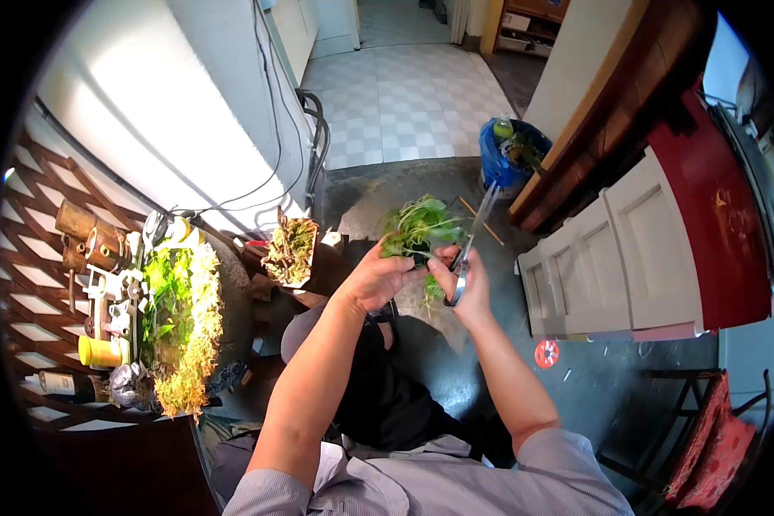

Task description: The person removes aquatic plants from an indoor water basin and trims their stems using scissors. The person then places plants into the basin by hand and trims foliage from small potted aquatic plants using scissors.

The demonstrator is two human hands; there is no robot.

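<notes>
My left hand [377,277] is closed around a bunch of leafy green plant stems [423,225], held up in front of me above the floor. A pair of long metal scissors [483,211] is in my right hand [469,282], the blades pointing up and away from me. The right thumb and fingertips also reach the lower edge of the bunch. A few leaves [433,292] hang below, between the two hands. Fingers partly hide where the stems are gripped.
A bin with a blue bag [490,163] stands ahead right, a bottle and plant scraps inside. On the left are a mossy planter [199,322] and a potted plant [291,249]. White drawers [576,267] line the right, with a red-cushioned chair [709,456] nearer me.
</notes>
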